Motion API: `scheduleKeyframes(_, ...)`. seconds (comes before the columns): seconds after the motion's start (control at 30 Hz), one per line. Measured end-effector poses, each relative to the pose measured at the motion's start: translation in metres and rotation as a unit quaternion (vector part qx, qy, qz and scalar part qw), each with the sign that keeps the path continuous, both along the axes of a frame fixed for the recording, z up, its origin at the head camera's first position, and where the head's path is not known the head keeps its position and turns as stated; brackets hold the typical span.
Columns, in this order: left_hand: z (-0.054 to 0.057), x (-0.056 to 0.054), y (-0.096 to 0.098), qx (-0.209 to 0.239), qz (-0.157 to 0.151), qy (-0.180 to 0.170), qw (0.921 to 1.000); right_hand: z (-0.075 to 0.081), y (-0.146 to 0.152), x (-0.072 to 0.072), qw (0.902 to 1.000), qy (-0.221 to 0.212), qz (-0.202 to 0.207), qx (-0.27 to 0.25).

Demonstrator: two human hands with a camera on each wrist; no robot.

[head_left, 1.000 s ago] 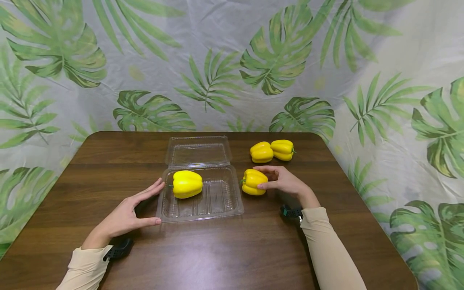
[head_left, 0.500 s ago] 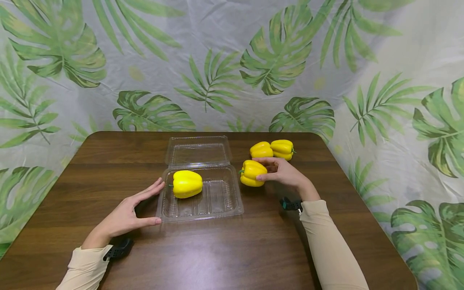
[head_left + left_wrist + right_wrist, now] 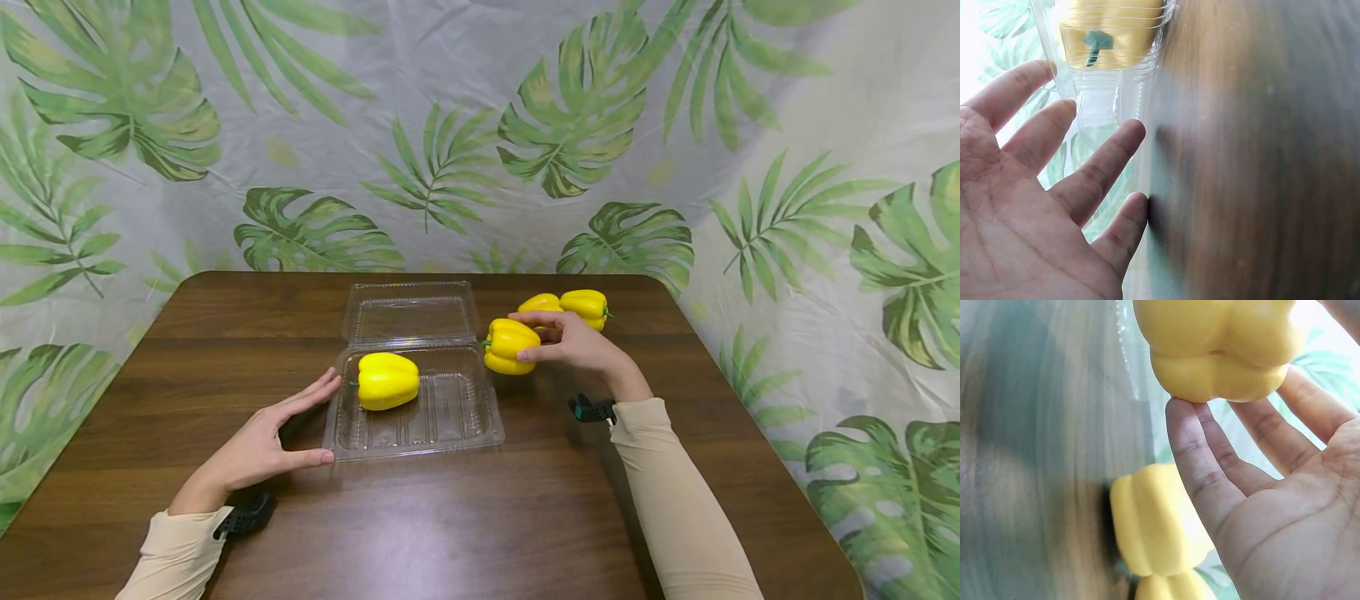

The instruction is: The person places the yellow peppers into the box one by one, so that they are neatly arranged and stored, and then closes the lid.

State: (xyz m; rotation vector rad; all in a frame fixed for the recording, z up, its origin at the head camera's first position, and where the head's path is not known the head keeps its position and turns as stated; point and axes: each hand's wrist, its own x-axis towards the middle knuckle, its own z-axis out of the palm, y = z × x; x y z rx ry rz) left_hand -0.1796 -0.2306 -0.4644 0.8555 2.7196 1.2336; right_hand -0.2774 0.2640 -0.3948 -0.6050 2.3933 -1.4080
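Note:
A clear plastic clamshell container (image 3: pixel 457 417) lies unfolded on the table, its lid (image 3: pixel 411 312) turned away to the back. On the left side of its base sits a yellow bell pepper (image 3: pixel 387 382). My left hand (image 3: pixel 255 446) rests at the container's left edge, fingers and thumb spread and fairly straight. In the left wrist view, fingertips (image 3: pixel 1065 111) meet the clear wall. My right hand (image 3: pixel 577 342) grips a second yellow bell pepper (image 3: pixel 510 347) between thumb and fingers, raised off the table near the container's right rim. Its green stem points left.
Two more yellow bell peppers lie together at the back right: a left one (image 3: pixel 540 302), partly hidden by my right hand, and a right one (image 3: pixel 585 305). The brown wooden table (image 3: pixel 420 533) ends at a leaf-print cloth (image 3: pixel 435 142).
My right hand has lifted the bell pepper off the table and carried it up and left toward the container. The left hand and container have stayed in place.

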Motion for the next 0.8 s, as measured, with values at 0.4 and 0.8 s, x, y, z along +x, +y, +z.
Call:
scheduleKeyframes(0.4,0.002,0.002,0.000,-0.007,0.004,-0.002,1.0000,0.015,-0.016,-0.003,0.9997,0.008,0.007,0.021)
scheduleKeyframes(0.8,0.001,0.002,0.000,-0.010,0.004,0.005,0.9999,0.024,-0.033,-0.007,0.9994,0.011,0.019,0.025)
